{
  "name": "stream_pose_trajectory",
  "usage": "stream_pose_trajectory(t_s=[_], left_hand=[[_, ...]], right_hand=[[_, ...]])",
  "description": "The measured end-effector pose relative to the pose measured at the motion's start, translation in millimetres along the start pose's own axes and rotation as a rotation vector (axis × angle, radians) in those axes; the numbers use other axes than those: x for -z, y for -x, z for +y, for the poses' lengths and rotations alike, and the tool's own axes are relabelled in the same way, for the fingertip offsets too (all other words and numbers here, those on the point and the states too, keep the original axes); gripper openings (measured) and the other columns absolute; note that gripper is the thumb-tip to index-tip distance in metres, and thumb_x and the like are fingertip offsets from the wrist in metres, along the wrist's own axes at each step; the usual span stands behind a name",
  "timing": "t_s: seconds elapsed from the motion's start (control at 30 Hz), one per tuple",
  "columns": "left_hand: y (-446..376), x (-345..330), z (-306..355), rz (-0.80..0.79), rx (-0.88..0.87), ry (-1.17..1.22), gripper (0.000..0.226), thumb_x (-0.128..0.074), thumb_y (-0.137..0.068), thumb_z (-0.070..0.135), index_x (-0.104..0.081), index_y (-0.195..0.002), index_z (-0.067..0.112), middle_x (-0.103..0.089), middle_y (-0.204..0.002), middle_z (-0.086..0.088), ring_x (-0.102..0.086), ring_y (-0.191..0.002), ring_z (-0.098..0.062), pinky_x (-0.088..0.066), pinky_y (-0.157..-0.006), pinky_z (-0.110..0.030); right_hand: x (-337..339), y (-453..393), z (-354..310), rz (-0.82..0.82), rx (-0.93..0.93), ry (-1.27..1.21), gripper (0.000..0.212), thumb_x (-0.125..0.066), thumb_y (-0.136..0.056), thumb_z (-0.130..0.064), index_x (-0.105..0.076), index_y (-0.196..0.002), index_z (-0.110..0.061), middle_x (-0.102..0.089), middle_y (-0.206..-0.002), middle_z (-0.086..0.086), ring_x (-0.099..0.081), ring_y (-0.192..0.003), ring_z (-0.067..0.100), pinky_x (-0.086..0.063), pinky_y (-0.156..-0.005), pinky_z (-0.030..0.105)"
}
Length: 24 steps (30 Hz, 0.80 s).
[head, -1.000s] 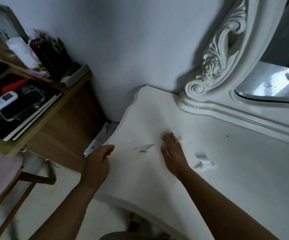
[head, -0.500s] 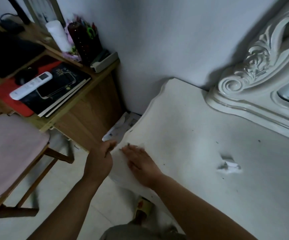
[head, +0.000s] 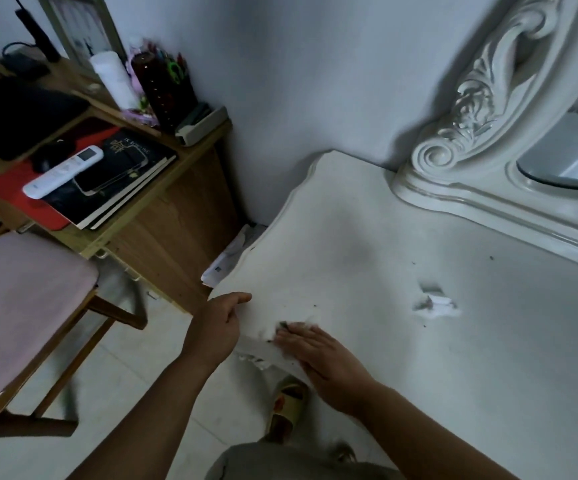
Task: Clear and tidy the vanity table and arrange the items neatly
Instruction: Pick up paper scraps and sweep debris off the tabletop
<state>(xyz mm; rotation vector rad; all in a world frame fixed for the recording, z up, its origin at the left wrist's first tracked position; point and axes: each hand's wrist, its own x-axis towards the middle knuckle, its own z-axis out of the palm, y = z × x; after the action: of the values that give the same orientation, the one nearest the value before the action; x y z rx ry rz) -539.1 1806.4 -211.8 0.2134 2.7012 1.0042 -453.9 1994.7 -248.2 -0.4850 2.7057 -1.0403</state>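
Since a second ago my right hand (head: pixel 318 355) has slid from the middle of the vanity table (head: pixel 401 341) to its near left edge, palm down and fingers stretched flat, pushing a small smear of grey debris (head: pixel 285 327) ahead of the fingertips. It grips nothing — the fingers lie together and pressed against the white top. My left hand (head: pixel 216 329) has stayed at that same edge, just off the table's side, cupped loosely with the thumb pointing toward the tabletop; whether anything already lies in the palm I cannot tell, since the back of the hand faces me.

One crumpled scrap of white paper (head: pixel 436 304) lies on the table well to the right of my right hand, with a few dark specks scattered near it. Further back stands the carved white mirror frame (head: pixel 471 109), its base resting on the tabletop against the wall.

Left of the vanity is a wooden desk (head: pixel 163 216) — on it a white remote (head: pixel 62 171) lying across a black book, and a dark cup of pens near the wall. A chair with a pink seat (head: pixel 21 306) sits in front of the desk. Some papers (head: pixel 225 261) are wedged in the gap between desk and vanity.
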Motion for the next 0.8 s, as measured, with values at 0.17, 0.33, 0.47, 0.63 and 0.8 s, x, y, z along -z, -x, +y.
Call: stream_pose_trajectory(t_s=[0.17, 0.33, 0.47, 0.63, 0.8], left_hand=[[10.3, -19.2, 4.0, 0.012, -0.048, -0.05, 0.038, -0.037, -0.089, -0.006, -0.056, -0.118, 0.008, -0.056, -0.128, -0.011, -0.048, -0.121, -0.024, -0.033, -0.103, -0.031], [21.8, -33.5, 14.3, 0.024, -0.085, -0.058, 0.038, -0.038, -0.086, -0.01, -0.057, -0.116, 0.003, -0.056, -0.126, -0.016, -0.048, -0.121, -0.029, -0.031, -0.103, -0.031], [28.3, -42.8, 22.1, 0.021, -0.102, -0.054, 0.037, -0.038, -0.085, -0.011, -0.058, -0.114, 0.001, -0.056, -0.126, -0.018, -0.048, -0.119, -0.031, -0.033, -0.106, -0.038], [32.2, -50.7, 26.9, 0.019, -0.137, -0.027, 0.038, -0.037, -0.085, -0.012, -0.058, -0.113, 0.0, -0.056, -0.125, -0.018, -0.048, -0.12, -0.031, -0.032, -0.106, -0.036], [26.5, -39.5, 21.4, 0.0, -0.181, -0.033, 0.037, -0.037, -0.086, -0.012, -0.058, -0.114, 0.0, -0.057, -0.124, -0.018, -0.048, -0.119, -0.029, -0.03, -0.101, -0.027]], right_hand=[[10.6, 62.8, 19.5, 0.105, -0.133, 0.007, 0.046, -0.019, -0.093, -0.035, -0.028, -0.138, -0.041, -0.021, -0.147, -0.023, -0.008, -0.136, -0.013, 0.001, -0.113, 0.01], [22.1, 131.0, 43.9, 0.316, -0.319, -0.036, 0.046, -0.02, -0.092, -0.041, -0.033, -0.136, -0.039, -0.028, -0.146, -0.02, -0.018, -0.136, -0.008, -0.009, -0.113, 0.013], [34.5, 185.8, 62.6, 0.502, -0.466, 0.003, 0.051, -0.027, -0.09, -0.041, -0.036, -0.137, -0.027, -0.03, -0.144, -0.016, -0.018, -0.133, -0.013, -0.011, -0.109, 0.007], [36.5, 202.8, 65.0, 0.684, -0.65, -0.125, 0.059, -0.025, -0.081, -0.035, -0.03, -0.138, -0.021, -0.029, -0.145, -0.004, -0.02, -0.134, -0.005, -0.005, -0.108, 0.004], [14.0, 140.5, 34.9, 0.734, -0.735, -0.176, 0.064, -0.032, -0.084, -0.028, -0.021, -0.144, -0.012, -0.018, -0.153, 0.005, -0.011, -0.143, 0.017, -0.005, -0.116, 0.03]])
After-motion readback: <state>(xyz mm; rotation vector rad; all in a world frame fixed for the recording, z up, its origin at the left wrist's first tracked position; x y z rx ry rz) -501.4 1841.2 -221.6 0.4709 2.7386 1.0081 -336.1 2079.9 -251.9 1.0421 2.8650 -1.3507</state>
